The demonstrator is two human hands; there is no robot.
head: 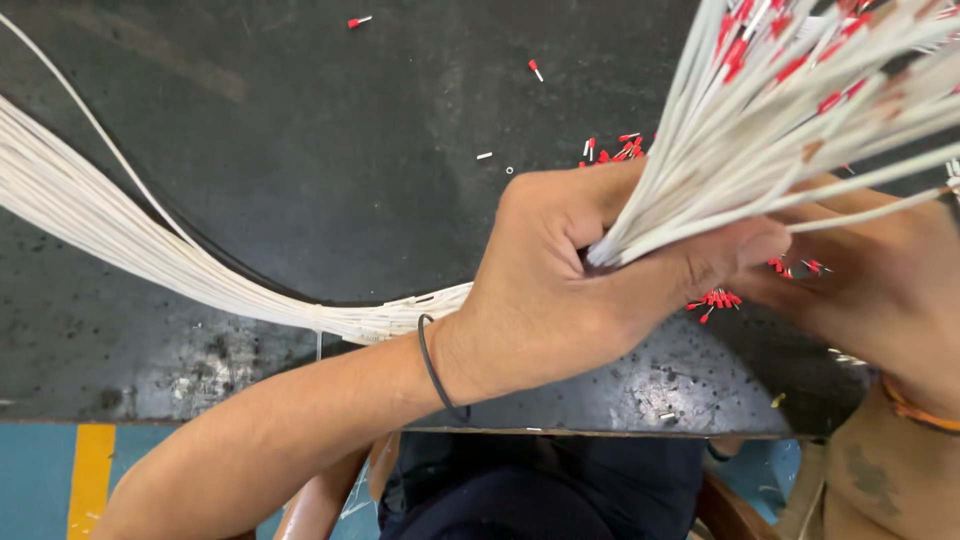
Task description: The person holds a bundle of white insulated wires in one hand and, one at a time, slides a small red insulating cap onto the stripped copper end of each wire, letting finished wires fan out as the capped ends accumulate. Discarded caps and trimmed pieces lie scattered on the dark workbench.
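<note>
As seen from the head camera, left hand (560, 280) clenched in a fist round a bundle of white wires (760, 140), gripped at mid-frame over the dark worktop (300, 120). Wire ends fanned up and to the right past the thumb, many tipped with red ferrules (735, 50). Remainder of bundle trailing left from the wrist in a long curve across the worktop to the left edge. Black band (432, 360) worn on left wrist. Right hand (850, 290) just right of the left, touching the fanned wires from beneath; fingers mostly hidden, so spread or pinched cannot tell. Orange band (915, 410) on right wrist. Loose red ferrules (715, 300) scattered on worktop between the hands, more further off (610, 150).
</note>
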